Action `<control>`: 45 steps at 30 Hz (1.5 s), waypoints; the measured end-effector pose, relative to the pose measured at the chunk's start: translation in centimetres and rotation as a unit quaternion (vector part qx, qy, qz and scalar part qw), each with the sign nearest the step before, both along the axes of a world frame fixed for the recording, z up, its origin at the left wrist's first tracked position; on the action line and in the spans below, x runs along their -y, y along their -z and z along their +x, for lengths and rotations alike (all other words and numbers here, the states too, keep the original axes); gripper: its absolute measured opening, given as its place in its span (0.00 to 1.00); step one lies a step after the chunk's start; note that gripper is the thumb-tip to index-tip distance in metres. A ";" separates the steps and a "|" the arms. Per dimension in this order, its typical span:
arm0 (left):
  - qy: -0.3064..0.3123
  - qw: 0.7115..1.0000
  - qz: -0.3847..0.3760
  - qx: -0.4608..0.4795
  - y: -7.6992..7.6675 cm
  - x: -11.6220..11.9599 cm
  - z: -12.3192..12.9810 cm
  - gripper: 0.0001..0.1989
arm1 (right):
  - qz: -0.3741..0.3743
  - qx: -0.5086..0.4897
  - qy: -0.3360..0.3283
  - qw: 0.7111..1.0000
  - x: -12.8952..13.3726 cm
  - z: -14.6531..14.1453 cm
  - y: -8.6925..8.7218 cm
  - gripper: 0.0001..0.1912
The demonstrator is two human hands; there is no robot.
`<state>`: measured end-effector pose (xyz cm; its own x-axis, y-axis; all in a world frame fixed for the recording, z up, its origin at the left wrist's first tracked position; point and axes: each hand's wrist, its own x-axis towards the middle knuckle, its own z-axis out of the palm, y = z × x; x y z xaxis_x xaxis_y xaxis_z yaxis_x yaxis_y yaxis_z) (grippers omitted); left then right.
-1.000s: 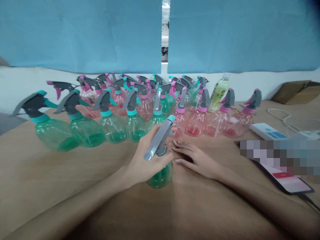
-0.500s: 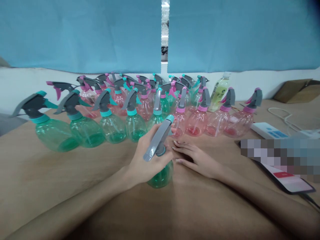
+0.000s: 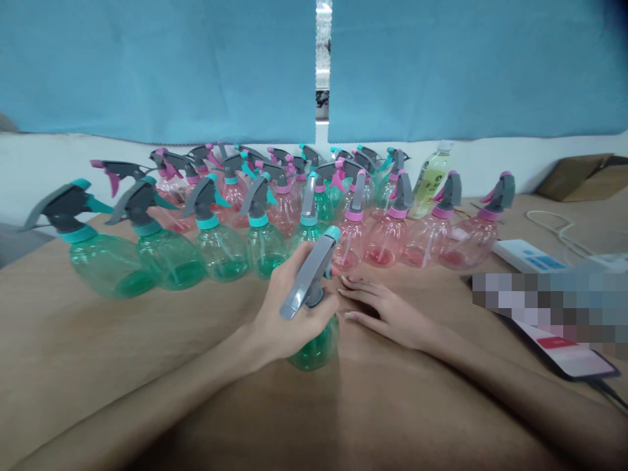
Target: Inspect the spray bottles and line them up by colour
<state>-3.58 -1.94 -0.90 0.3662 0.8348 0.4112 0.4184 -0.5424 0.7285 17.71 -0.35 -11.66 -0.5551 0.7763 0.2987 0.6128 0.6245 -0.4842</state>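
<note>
My left hand is closed around the neck of a green spray bottle that has a grey trigger head with a turquoise nozzle tip. The bottle stands upright on the table, its upper body hidden by my fingers. My right hand rests palm down on the table just right of it, fingers loosely spread and holding nothing. Beyond my hands, a front row has green spray bottles with turquoise collars on the left and pink spray bottles with pink collars on the right.
More pink and green spray bottles crowd behind the front row. A labelled drink bottle stands at the back right. On the right of the wooden table are a white power strip, a cable, a phone and a cardboard box.
The held spray bottle has shifted very slightly left and toward me. My right hand and the standing bottles have stayed put.
</note>
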 end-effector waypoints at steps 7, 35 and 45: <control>0.007 1.000 0.018 0.011 0.3 0.0 0.0 0.11 | -0.009 0.017 0.001 1.000 0.0 -0.1 -0.2 0.27; 0.024 0.998 -0.033 0.042 0.7 0.7 -0.4 0.25 | 0.027 0.046 0.007 0.999 0.4 -0.5 -0.5 0.24; 0.004 0.999 -0.028 0.014 1.0 0.9 -0.8 0.32 | 0.019 0.052 0.033 0.998 2.5 -0.4 -2.0 0.21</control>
<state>-4.41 -2.84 -1.94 0.3613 0.8541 0.3741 0.3931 -0.5033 0.7695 17.28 -2.89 -9.70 -0.5330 0.8013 0.2719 0.6992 0.5980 -0.3918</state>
